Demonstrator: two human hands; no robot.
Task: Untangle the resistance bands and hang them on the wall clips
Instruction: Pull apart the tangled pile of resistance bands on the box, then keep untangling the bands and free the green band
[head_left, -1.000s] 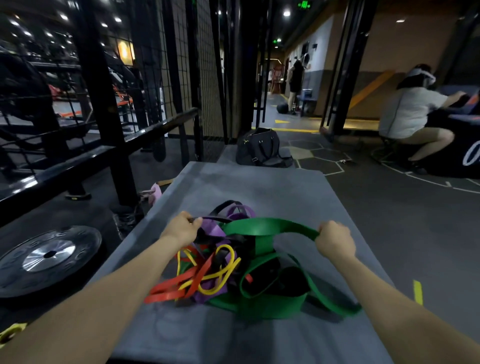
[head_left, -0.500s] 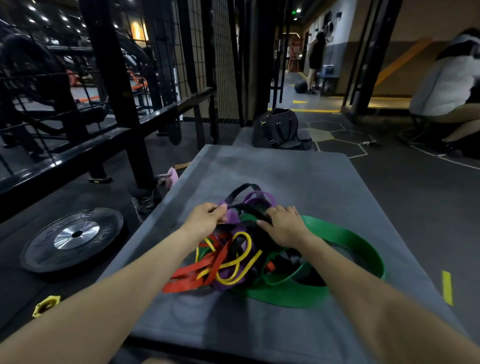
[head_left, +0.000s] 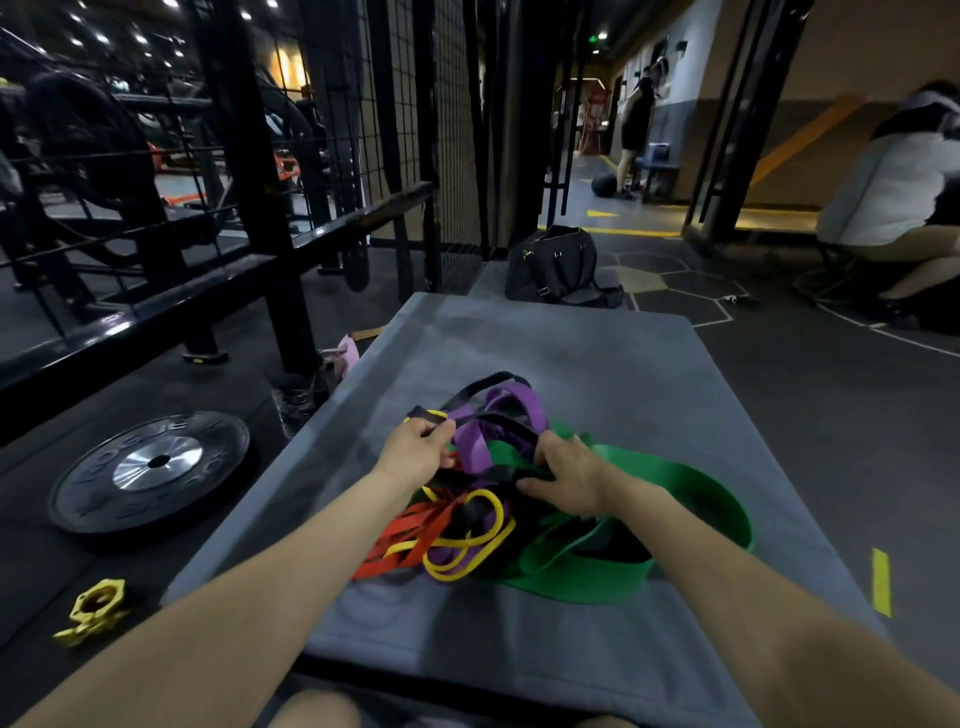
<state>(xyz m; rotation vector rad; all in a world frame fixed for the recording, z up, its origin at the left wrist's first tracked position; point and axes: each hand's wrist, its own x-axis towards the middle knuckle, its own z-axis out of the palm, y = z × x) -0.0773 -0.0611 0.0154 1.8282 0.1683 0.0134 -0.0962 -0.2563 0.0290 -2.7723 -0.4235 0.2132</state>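
Note:
A tangled heap of resistance bands lies on a grey mat (head_left: 597, 358) in front of me. A wide green band (head_left: 691, 486) loops out to the right; purple (head_left: 511, 405), black (head_left: 467, 392), yellow (head_left: 470, 569) and red (head_left: 402, 538) bands are knotted together. My left hand (head_left: 415, 449) pinches a black band at the heap's upper left. My right hand (head_left: 569, 475) grips black and green bands in the middle of the heap. No wall clips are in view.
A black weight plate (head_left: 150, 470) and a yellow barbell collar (head_left: 96, 610) lie on the floor at left. A black rack and mesh fence (head_left: 249, 182) stand at left. A dark bag (head_left: 556, 265) sits beyond the mat. A person (head_left: 893, 197) crouches at right.
My right hand let go of the stretched green band and moved left into the heap, where it grips bands. The green band dropped flat on the mat. My left hand stayed on the black band.

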